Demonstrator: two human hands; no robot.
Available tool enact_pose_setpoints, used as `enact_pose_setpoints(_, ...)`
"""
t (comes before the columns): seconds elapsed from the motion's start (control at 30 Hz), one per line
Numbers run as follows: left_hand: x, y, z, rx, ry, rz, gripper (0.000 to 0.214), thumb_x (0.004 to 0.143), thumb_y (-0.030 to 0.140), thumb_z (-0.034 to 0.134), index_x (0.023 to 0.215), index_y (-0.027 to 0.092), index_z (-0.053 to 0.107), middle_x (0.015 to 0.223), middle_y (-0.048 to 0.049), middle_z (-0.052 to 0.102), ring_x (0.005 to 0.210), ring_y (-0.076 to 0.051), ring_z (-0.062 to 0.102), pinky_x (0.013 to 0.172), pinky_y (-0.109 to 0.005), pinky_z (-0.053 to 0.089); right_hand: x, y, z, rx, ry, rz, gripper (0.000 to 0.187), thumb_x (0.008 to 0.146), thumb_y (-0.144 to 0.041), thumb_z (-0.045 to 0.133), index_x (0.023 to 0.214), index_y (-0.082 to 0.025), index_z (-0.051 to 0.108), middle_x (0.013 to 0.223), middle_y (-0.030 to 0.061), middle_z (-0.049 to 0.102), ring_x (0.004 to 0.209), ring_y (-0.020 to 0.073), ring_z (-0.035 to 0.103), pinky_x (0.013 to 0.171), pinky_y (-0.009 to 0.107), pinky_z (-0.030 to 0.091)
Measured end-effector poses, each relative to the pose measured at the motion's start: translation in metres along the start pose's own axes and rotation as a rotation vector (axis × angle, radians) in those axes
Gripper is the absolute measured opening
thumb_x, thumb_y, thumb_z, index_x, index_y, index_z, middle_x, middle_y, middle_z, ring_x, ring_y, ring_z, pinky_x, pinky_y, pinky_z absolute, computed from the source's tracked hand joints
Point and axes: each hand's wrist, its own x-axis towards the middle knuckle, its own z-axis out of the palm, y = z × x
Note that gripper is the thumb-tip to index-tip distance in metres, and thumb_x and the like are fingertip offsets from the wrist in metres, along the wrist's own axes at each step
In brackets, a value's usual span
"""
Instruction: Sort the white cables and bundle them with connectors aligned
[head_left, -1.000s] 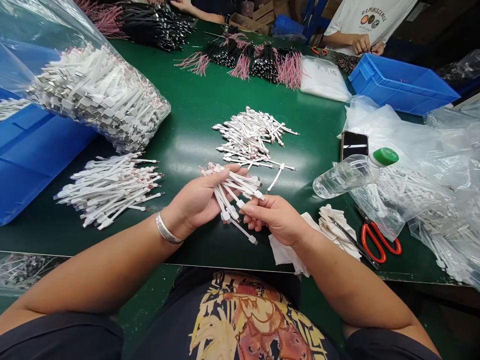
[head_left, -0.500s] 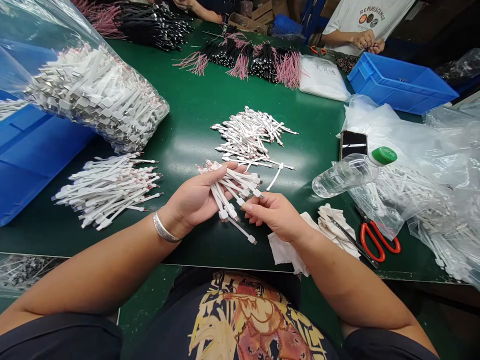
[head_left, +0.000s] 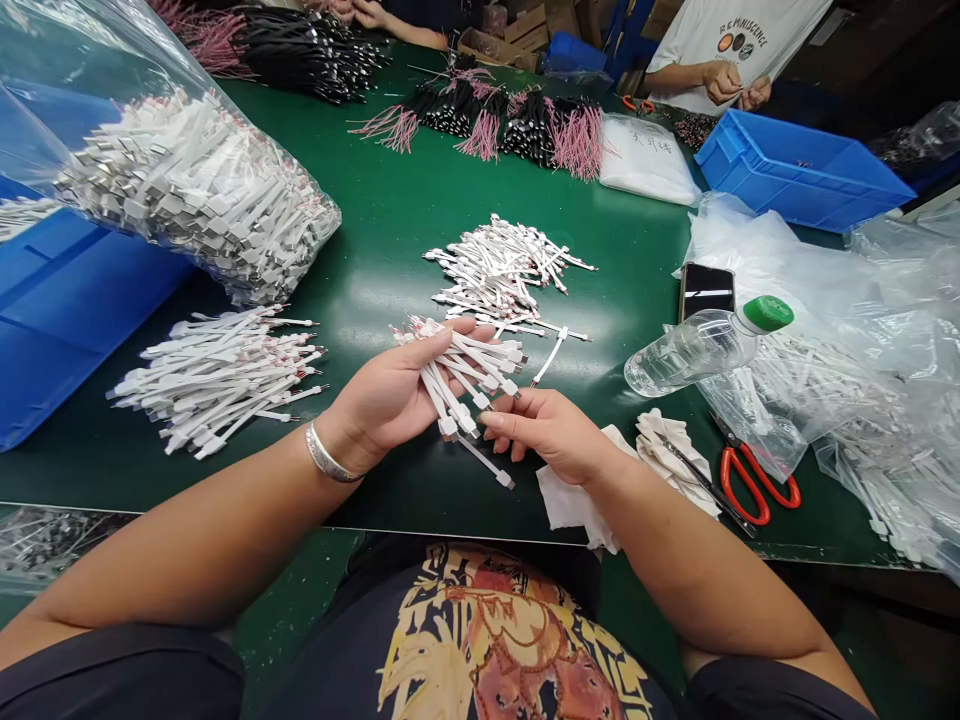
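Currently the left hand [head_left: 386, 400] grasps white cables [head_left: 489, 360] beside the right hand [head_left: 551, 430] (hold unclear).

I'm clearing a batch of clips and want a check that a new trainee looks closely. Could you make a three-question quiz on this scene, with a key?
1. Multiple choice: what does the left hand hold?
A) scissors
B) a bunch of white cables
C) a phone

2. True or false: the cap on the clear bottle is red.

3. Short answer: which are the fingers of the right hand nearer to, the plug ends of the held cables or their reddish wire ends?

Key
1. B
2. False: it is green.
3. The plug ends.
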Motion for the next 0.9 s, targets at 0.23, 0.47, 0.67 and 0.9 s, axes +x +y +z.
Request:
enact_pose_setpoints(0.23,-0.003,-0.001,0.003,-0.038,-0.04,-0.008,0.024,0.088,0.016,0.047,0.102,0.01,0.065,0.11,-0.0123,0.068,0.095,-0.021,0.066,0.098,-0.039,0.047,0.002,0.006,0.011,0.102,-0.071,-0.007,0.034,0.07,-0.038,0.072,0.094,-0.015,0.066,0.091,0.0056,0.065,0.071,0.0125,0.059,0.049,0.019,0.046)
enact_pose_setpoints(0.47,-0.001,-0.003,0.001,-0.023,-0.04,-0.026,0.025,0.085,0.016,0.05,0.104,0.012,0.065,0.11,-0.0123,0.068,0.097,-0.023,0.065,0.097,-0.041,0.046,0.0,0.001,0.009,0.06,0.022,-0.076,0.025,0.072,-0.039,0.07,0.074,-0.015,0.064,0.066,0.0009,0.061,0.059,0.0087,0.055,0.049,0.018,0.042)
enact_pose_setpoints(0.67,0.0,-0.002,-0.001,-0.013,-0.059,-0.041,0.027,0.085,0.016,0.05,0.107,0.012,0.064,0.11,-0.0128,0.067,0.1,-0.026,0.065,0.094,-0.043,0.048,0.0,0.001,0.004,0.069,0.055,-0.086,0.027,0.073,-0.04,0.07,0.072,-0.014,0.064,0.066,0.0011,0.062,0.057,0.008,0.055,0.048,0.017,0.042)
enact_pose_setpoints(0.9,-0.001,-0.002,0.001,-0.038,-0.054,-0.017,0.023,0.086,0.016,0.049,0.102,0.013,0.066,0.109,-0.0092,0.068,0.093,-0.021,0.066,0.095,-0.043,0.048,-0.001,0.003,0.01,0.15,-0.09,0.062,0.034,0.07,-0.045,0.072,0.083,-0.014,0.064,0.079,0.0053,0.065,0.063,0.0117,0.062,0.044,0.017,0.045)
